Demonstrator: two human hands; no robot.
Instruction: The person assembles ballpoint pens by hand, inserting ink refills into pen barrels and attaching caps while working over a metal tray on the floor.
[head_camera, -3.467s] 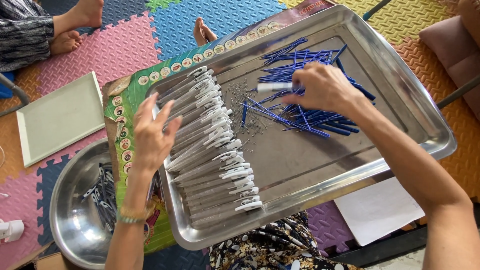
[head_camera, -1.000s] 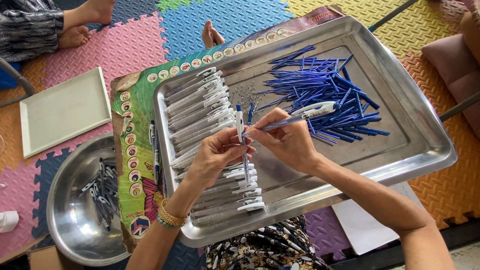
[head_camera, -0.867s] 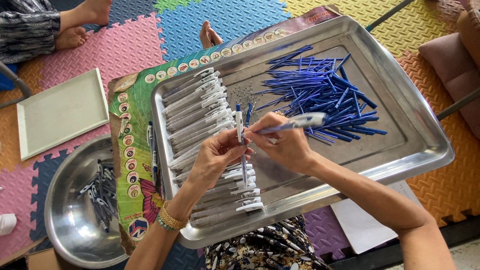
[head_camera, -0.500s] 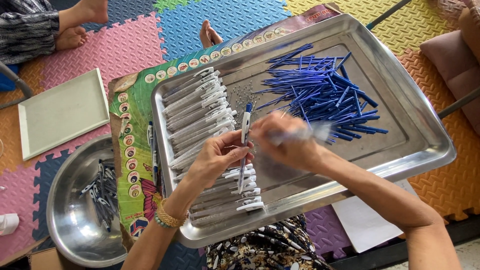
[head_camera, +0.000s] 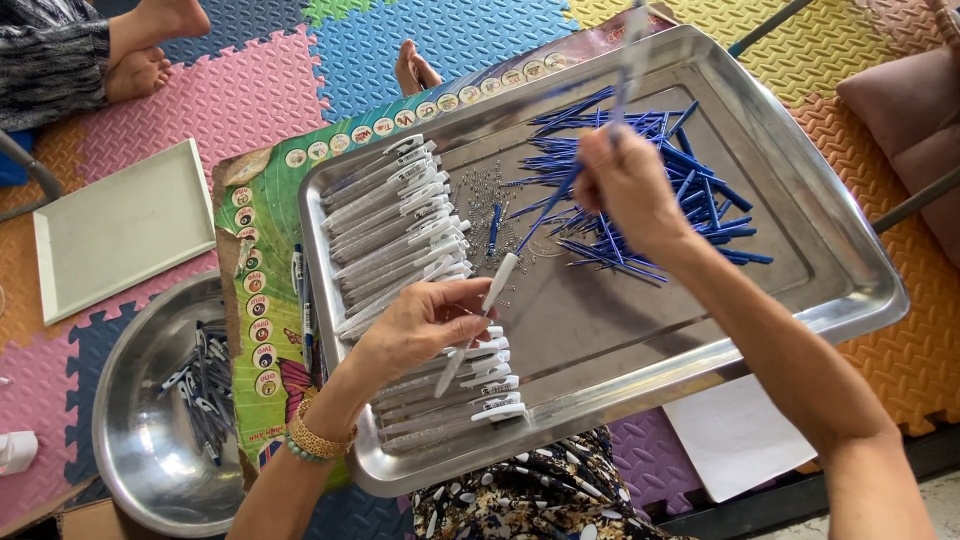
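A large steel tray (head_camera: 850, 250) holds a row of white pen barrels (head_camera: 400, 215) on its left and a heap of blue refills (head_camera: 660, 200) on its right. My left hand (head_camera: 415, 325) is shut on one white pen barrel (head_camera: 480, 315), held slanted above the lower end of the row. My right hand (head_camera: 630, 185) is over the blue heap and grips a blue refill (head_camera: 545, 210) whose tip points down-left. A blurred pale pen part sticks up from that hand. Small metal springs (head_camera: 480, 195) lie scattered between the two groups.
A round steel bowl (head_camera: 130, 400) with several finished pens sits at lower left. A white square tray (head_camera: 120, 225) lies on the coloured foam mats beside it. Another person's bare feet (head_camera: 150, 45) rest at top left. White paper (head_camera: 735, 435) lies under the tray's right corner.
My hands were joined over the tray's middle, working a pen together. They have separated: the right hand moved up-right to the blue heap, the left stayed low with the white barrel.
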